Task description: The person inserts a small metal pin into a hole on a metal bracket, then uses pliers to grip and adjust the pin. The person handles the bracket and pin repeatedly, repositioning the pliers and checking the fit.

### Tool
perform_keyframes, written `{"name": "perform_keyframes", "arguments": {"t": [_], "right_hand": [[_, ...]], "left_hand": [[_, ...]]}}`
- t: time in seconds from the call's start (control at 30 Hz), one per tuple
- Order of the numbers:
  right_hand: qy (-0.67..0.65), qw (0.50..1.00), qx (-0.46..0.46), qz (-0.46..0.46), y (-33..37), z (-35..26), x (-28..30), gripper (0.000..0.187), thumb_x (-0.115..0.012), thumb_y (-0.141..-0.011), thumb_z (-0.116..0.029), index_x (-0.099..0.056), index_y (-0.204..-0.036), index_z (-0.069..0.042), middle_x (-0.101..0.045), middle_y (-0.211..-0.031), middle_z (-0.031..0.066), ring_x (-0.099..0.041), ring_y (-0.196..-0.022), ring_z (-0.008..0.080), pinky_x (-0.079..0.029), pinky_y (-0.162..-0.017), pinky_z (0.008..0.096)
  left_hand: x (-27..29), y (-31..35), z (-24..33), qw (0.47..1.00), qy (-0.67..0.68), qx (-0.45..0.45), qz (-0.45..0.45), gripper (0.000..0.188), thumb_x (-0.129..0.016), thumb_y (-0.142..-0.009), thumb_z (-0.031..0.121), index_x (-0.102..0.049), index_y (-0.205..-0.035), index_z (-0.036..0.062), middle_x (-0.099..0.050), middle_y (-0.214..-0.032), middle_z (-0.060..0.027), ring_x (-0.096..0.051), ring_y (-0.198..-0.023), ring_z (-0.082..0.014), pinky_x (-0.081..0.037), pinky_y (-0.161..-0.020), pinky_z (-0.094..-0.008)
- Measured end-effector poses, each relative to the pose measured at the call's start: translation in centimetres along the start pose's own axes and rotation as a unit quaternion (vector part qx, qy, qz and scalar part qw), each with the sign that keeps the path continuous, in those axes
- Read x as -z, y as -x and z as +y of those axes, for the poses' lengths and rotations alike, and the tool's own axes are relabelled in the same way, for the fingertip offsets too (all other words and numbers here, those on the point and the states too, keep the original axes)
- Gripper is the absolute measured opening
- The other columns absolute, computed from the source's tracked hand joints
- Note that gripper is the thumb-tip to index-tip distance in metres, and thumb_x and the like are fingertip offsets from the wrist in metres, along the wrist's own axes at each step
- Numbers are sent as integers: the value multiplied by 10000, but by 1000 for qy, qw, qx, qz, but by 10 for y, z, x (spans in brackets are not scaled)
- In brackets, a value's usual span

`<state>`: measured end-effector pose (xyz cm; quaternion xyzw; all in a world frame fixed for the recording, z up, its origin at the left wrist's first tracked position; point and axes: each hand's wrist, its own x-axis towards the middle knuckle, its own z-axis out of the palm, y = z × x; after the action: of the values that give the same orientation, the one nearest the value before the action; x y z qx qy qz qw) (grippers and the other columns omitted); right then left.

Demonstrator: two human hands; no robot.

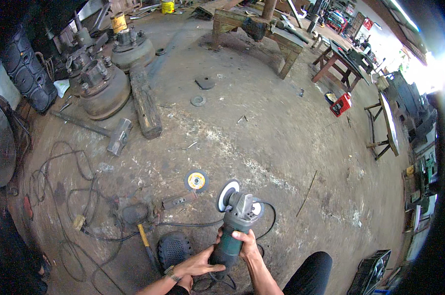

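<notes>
Since the angle grinder (pixel 230 239) looks heavy, I seem to share its weight between both hands: my right hand (pixel 249 243) wraps the green body just behind the metal gear head, thumb on top, while my left hand (pixel 200 263) grips the dark rear end, its fingers partly hidden. The tool is near me, its mounted disc (pixel 227 191) facing left, perhaps tipped so I can see it. Just beyond, a loose grinding disc (pixel 202 182) lies flat, probably within easy reach. Farther left, a sledgehammer (pixel 118 137) rests near a wooden beam (pixel 146 110).
</notes>
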<state>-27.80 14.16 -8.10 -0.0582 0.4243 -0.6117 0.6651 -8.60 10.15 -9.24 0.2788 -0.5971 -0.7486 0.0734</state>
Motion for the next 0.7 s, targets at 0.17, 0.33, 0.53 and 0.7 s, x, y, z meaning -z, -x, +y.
{"name": "perform_keyframes", "arguments": {"t": [0.17,0.33,0.53,0.7], "right_hand": [[104,994,27,25,-1,-12,-12,563,-788,-739,-182,-567,-1203,48,-678,-1017,194,-691,-883,312,-579,-804,450],[252,960,74,100,-6,-15,-23,431,-847,-727,-219,-686,-1033,38,-708,-936,82,-639,-820,157,-523,-784,333],[278,951,46,128,-2,-3,-7,457,-837,-718,-289,-686,-1008,30,-697,-905,73,-626,-801,162,-516,-773,339],[190,978,67,48,1,15,14,504,-839,-769,-287,-651,-1118,25,-674,-1002,49,-601,-908,145,-488,-842,319]], "left_hand": [[-10,-10,9,998,-28,48,-28,820,-881,-748,376,-462,-1315,-44,-609,-1196,-141,-591,-1119,-226,-484,-967,-384],[-15,-12,19,989,-103,33,104,801,-898,-698,376,-487,-1240,-47,-625,-1134,-187,-625,-1044,-255,-505,-910,-397],[-20,-8,9,981,-159,26,110,826,-903,-681,365,-470,-1246,-55,-631,-1104,-195,-636,-1015,-278,-515,-888,-408],[-16,-5,3,991,-127,22,36,919,-899,-695,409,-431,-1327,-65,-622,-1162,-214,-623,-1094,-306,-503,-937,-415]]}}
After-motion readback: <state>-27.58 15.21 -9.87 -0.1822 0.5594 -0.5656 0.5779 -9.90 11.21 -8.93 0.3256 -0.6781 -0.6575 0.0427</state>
